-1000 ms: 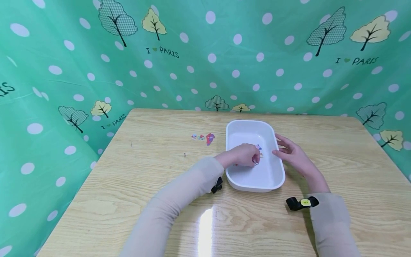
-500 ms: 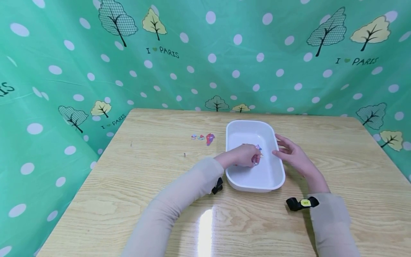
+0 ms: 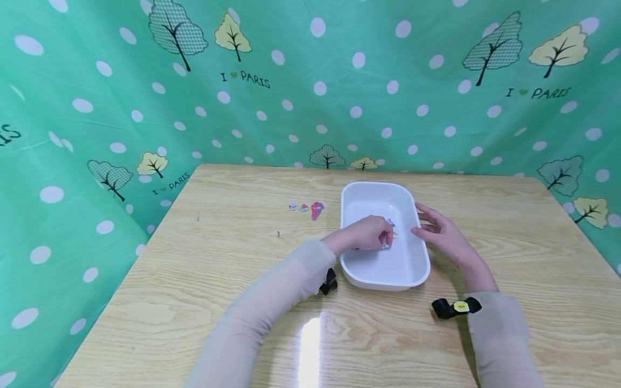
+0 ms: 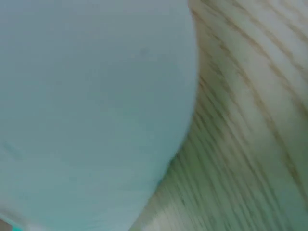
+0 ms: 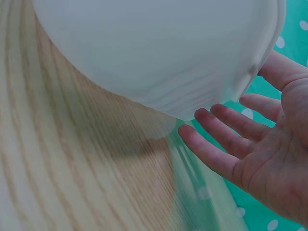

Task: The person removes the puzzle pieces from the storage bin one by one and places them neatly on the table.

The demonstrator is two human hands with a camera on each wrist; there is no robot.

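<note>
Inside a white plastic tub (image 3: 380, 284), my left hand (image 3: 370, 234) reaches down with curled fingers. By its fingertips lies a small pale sticker-like piece (image 3: 386, 246); whether they pinch it is hidden. More small coloured pieces (image 3: 391, 222) lie on the tub's floor, partly covered by this hand. My right hand (image 3: 443, 234) holds the tub's right side, thumb over the rim and fingers along the outer wall. In the right wrist view those fingers (image 5: 211, 154) spread under the tub's wall (image 5: 154, 53). The left wrist view has only the tub's outer wall (image 4: 91, 106) and wood, no fingers.
Left of the tub, a red-and-purple piece (image 3: 317, 210) and two smaller pieces lie in a row on the wooden table (image 3: 194, 280). A tiny dark speck (image 3: 278, 234) is nearer the left arm. A green dotted curtain (image 3: 291, 108) hangs behind the table.
Almost nothing differs: my left hand makes only slight movements in the tub, and my right hand keeps its hold on the rim.
</note>
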